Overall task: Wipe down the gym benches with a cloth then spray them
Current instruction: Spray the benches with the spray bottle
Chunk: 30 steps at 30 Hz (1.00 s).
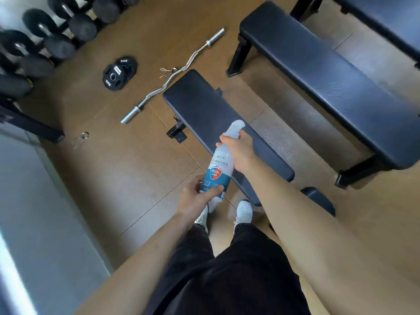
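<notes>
My right hand (241, 153) grips the neck of the white plastic spray bottle with blue-and-red label (218, 165), nozzle out over the near black padded gym bench (204, 103), while my left hand (195, 198) pinches its base, likely to steady the aim.

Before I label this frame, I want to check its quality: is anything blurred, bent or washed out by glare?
Head view: the wide lens stretches the forearms toward the bottom edge; the dumbbells at top left are soft; a bright glare streak washes out the lower left edge; the spray bottle has a sharp label but a smeared nozzle.
</notes>
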Each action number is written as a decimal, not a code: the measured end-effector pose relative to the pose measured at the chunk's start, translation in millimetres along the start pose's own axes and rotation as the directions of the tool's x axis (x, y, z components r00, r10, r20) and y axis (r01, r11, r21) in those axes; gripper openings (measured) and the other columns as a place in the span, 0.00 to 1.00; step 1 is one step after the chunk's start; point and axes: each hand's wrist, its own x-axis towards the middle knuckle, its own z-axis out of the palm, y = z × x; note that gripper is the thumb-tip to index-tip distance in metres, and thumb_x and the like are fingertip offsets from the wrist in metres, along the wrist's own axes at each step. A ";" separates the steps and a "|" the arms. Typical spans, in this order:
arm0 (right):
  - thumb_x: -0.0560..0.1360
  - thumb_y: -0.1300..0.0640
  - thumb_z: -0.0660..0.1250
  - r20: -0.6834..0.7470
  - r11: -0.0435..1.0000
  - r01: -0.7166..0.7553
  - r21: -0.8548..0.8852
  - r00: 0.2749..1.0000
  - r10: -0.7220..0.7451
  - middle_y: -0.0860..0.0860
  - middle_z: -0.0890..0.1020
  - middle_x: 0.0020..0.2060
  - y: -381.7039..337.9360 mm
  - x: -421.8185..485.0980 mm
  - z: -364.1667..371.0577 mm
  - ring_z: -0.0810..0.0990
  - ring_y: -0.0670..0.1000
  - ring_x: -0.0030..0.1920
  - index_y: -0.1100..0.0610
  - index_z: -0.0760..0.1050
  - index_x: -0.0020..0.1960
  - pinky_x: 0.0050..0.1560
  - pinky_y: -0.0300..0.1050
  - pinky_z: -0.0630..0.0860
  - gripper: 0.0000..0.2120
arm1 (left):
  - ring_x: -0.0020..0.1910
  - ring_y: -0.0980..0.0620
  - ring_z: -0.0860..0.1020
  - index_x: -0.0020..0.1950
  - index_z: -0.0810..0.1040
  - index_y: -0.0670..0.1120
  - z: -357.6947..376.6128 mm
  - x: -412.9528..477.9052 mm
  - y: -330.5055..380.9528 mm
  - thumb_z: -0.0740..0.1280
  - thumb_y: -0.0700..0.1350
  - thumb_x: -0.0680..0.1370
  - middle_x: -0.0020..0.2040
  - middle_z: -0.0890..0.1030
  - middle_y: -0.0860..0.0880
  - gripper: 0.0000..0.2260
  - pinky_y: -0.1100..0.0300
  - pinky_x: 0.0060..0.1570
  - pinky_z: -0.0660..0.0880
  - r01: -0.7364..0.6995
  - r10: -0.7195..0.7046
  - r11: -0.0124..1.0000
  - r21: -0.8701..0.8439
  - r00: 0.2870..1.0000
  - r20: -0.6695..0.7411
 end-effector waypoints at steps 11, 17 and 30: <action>0.73 0.61 0.75 -0.003 0.954 0.072 -0.292 0.997 -0.076 0.56 0.83 0.47 -45.2 34.9 76.0 0.86 0.54 0.43 0.57 0.76 0.57 0.38 0.45 0.83 0.15 | 0.57 0.48 0.83 0.65 0.77 0.50 -35.4 47.2 16.5 0.81 0.56 0.65 0.58 0.83 0.48 0.31 0.49 0.60 0.81 0.090 -0.101 0.966 -0.241 0.994 -0.032; 0.73 0.61 0.75 -0.020 0.904 0.041 -0.426 0.998 -0.055 0.57 0.84 0.49 -68.1 57.5 141.4 0.87 0.57 0.45 0.57 0.76 0.57 0.48 0.55 0.85 0.14 | 0.54 0.47 0.85 0.67 0.78 0.47 -79.2 82.7 25.9 0.82 0.57 0.65 0.59 0.83 0.45 0.34 0.47 0.57 0.83 0.127 -0.136 0.925 -0.358 0.991 0.001; 0.75 0.63 0.72 -0.130 0.917 -0.036 -0.396 0.991 -0.017 0.57 0.82 0.43 -76.0 96.7 219.6 0.86 0.51 0.34 0.59 0.74 0.52 0.36 0.46 0.84 0.09 | 0.55 0.50 0.85 0.67 0.76 0.46 -155.3 143.9 32.9 0.79 0.52 0.71 0.59 0.83 0.47 0.27 0.49 0.60 0.82 0.167 -0.118 0.898 -0.406 0.983 0.143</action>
